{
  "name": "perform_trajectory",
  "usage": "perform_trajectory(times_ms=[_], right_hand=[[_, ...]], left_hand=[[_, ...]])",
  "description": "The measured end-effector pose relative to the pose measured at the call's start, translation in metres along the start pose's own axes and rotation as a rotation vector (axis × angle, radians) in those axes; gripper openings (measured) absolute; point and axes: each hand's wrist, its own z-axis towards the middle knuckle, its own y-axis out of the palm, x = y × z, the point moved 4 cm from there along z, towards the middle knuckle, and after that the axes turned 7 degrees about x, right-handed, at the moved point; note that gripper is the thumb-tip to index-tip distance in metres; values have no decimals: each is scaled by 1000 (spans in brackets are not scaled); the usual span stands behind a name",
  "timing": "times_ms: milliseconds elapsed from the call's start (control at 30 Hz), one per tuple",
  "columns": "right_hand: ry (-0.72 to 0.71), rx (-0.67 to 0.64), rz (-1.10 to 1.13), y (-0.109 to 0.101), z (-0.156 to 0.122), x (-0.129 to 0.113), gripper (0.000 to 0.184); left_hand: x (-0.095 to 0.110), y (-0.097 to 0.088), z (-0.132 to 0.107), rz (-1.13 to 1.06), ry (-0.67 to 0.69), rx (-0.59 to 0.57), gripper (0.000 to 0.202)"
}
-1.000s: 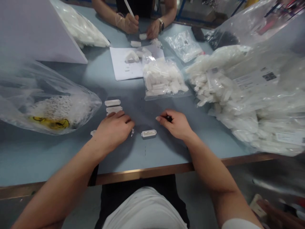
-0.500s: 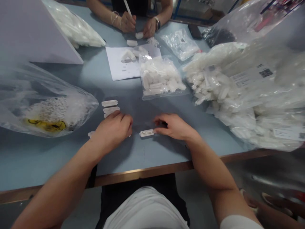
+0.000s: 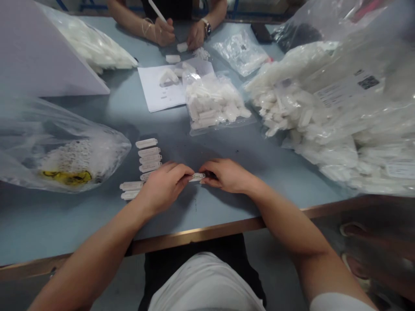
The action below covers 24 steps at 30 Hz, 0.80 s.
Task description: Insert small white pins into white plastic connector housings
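Both bare hands come together at one white perforated block, a small bar with rows of holes, near the front edge of a blue table. Taken from that block, a printed label lies at 2 o'clock on large clear bags of white pieces; it carries a dark square code and lines too blurred to read. A second label, at 3 o'clock, is also illegible. At 11 o'clock, a white paper sheet bears faint unreadable marks. A clear bag at 9 o'clock shows a yellow patch with black markings.

The left hand reaches in from 8 o'clock, knuckles up, thumb and forefinger pinching the block's left end. The right hand comes from 4 o'clock, fingers curled, forefinger above and thumb below the right end, gripping it. Whether the block touches the table cannot be told.

Similar white blocks are stacked in a column between 9 and 10 o'clock, with two more blocks just below 9. Toward 12, a co-worker's hands hold a white pen-like tool and another white piece.
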Motion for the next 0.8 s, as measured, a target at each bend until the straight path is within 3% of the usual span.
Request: perform_trajectory(times_ms=[167, 467, 800], right_hand=[[-3, 8, -29, 2, -1, 0, 19], [0, 2, -60, 1, -1, -2, 17], [1, -2, -73, 0, -1, -4, 17]], left_hand=[[2, 3, -1, 39, 27, 11, 21], [7, 7, -1, 124, 129, 140, 21], [6, 11, 3, 137, 139, 73, 21]])
